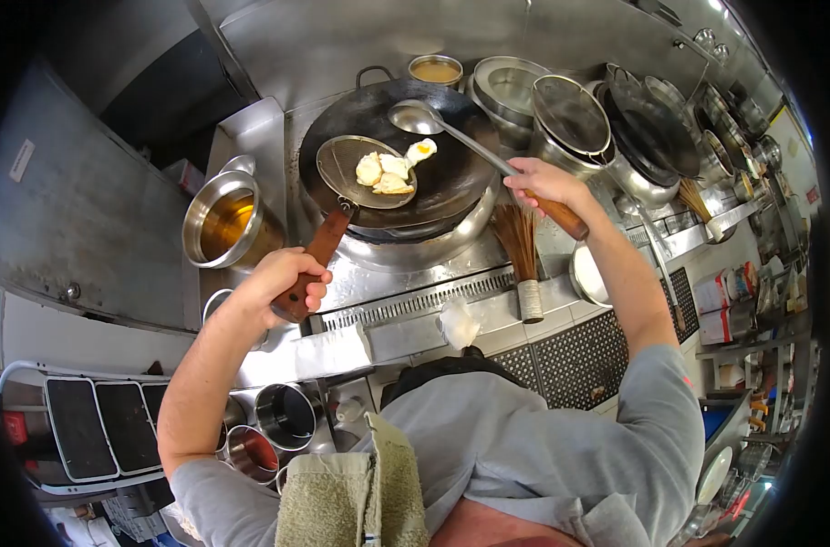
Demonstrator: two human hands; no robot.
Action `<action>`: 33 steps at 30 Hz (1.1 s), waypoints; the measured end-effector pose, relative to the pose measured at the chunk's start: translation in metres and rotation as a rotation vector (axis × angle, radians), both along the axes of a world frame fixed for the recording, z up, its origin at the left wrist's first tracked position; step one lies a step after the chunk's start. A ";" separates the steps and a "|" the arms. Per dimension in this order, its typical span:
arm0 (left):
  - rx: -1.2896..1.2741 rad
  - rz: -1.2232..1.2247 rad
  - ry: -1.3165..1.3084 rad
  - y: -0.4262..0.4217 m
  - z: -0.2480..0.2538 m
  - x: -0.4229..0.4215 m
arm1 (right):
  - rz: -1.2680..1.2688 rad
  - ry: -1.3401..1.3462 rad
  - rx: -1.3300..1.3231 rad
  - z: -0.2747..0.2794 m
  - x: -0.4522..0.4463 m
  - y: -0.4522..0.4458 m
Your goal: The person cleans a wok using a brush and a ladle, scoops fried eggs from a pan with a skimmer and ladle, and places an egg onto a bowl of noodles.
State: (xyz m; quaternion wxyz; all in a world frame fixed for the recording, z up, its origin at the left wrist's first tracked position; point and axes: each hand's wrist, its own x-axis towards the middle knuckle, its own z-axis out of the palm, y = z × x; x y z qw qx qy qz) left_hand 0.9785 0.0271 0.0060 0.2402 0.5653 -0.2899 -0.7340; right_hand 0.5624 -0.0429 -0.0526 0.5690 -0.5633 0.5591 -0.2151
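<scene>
My left hand [298, 283] is closed around the wooden handle of a round mesh strainer [342, 164]. Several pieces of what looks like cooked egg [384, 173] lie in the strainer, pale with yellow patches; one piece [422, 150] sits at its far right edge. The strainer is over a large dark wok [451, 191] on the range. My right hand [544, 184] grips a long-handled ladle [470, 143] near its wooden end. The ladle's bowl hangs over the wok's far side, beyond the strainer, apart from the egg.
A metal pot of amber liquid [228, 228] stands left of the wok. Behind it is a small bowl of brownish liquid [435, 69]. Metal basins [511, 87] and a fine sieve [571, 114] stand right. A bamboo brush [522, 260] leans at the range's front edge.
</scene>
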 end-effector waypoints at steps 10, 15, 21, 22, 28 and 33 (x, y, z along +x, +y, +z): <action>-0.033 -0.008 -0.108 0.006 -0.004 -0.010 | 0.028 -0.168 0.253 0.036 -0.031 0.004; -0.040 -0.013 -0.103 0.015 -0.011 -0.019 | -0.186 -0.472 0.442 0.032 0.007 0.040; -0.055 -0.001 -0.073 0.024 -0.017 -0.030 | -0.317 -0.856 0.557 0.022 0.033 0.062; -0.040 0.008 -0.059 0.026 -0.016 -0.032 | -0.330 -0.893 0.548 0.025 0.037 0.067; -0.033 0.022 0.082 0.030 -0.033 -0.035 | -0.501 -1.161 0.633 0.031 0.051 0.083; -0.057 -0.002 0.212 0.028 -0.053 -0.037 | -0.493 -1.186 0.578 0.031 0.048 0.088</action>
